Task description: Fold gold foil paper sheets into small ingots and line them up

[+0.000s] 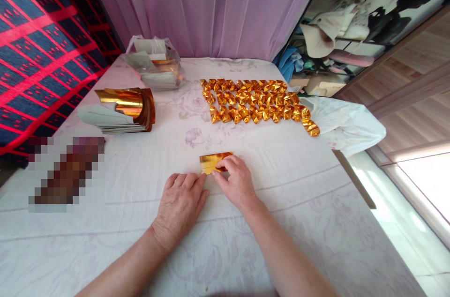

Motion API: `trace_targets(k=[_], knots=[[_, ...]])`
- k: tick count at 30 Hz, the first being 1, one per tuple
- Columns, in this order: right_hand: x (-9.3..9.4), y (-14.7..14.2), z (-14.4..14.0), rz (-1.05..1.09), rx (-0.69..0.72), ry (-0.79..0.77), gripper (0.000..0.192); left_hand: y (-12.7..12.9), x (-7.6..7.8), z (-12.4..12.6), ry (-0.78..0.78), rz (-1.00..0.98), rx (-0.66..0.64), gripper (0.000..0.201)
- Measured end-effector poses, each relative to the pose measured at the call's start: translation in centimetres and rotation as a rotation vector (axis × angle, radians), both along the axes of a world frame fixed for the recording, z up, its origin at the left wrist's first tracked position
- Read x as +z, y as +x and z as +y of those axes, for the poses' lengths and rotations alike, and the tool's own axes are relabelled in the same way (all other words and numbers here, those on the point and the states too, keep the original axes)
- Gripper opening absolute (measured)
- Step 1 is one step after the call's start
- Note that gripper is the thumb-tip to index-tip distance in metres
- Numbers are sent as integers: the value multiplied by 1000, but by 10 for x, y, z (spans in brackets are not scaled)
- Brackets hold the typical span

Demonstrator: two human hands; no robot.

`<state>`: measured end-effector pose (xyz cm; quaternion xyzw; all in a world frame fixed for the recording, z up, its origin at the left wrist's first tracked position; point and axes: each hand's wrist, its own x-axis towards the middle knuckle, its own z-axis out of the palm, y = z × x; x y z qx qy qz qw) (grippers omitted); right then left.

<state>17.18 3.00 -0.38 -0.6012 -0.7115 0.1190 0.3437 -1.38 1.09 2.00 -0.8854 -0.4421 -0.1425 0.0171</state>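
A small folded sheet of gold foil paper (208, 164) lies on the cloth in front of me. My right hand (236, 179) is closed on its right part, the thumb at the near edge and the fingers curled over the top. My left hand (181, 198) rests palm down on the table, fingers lying flat and holding nothing. Its fingertips reach the near left corner of the foil paper. Beyond the hands, rows of folded gold foil pieces (260, 99) lie across the table, the nearest row bending toward me at its right end.
A curled stack of gold foil sheets (137, 108) stands at left, behind a blurred patch (66, 170). A clear plastic bag (158, 65) of more sheets sits farther back. A white plastic bag (348, 121) hangs over the right edge. Shelves (351, 30) stand beyond.
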Motion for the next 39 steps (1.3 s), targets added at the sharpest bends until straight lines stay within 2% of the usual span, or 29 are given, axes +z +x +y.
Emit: trace_targets(k=[5, 17, 22, 25, 29, 33, 39], knots=[[0, -3, 0, -42, -29, 3, 8, 0, 0, 0, 9, 13, 1, 31], [-2, 11, 4, 144, 76, -83, 20, -1, 0, 1, 6, 0, -2, 30], [-3, 17, 5, 164, 127, -60, 29, -1, 1, 1, 18, 5, -7, 30], [-4, 21, 4, 245, 156, -23, 32, -1, -1, 2, 38, 7, -11, 29], [-6, 23, 2, 426, 44, 94, 23, -3, -4, 4, 45, 15, -4, 25], [-7, 28, 3, 443, -106, 195, 20, -4, -7, 5, 17, -5, 3, 18], [-9, 34, 5, 479, -190, 183, 15, -5, -9, 6, -12, -29, 8, 17]])
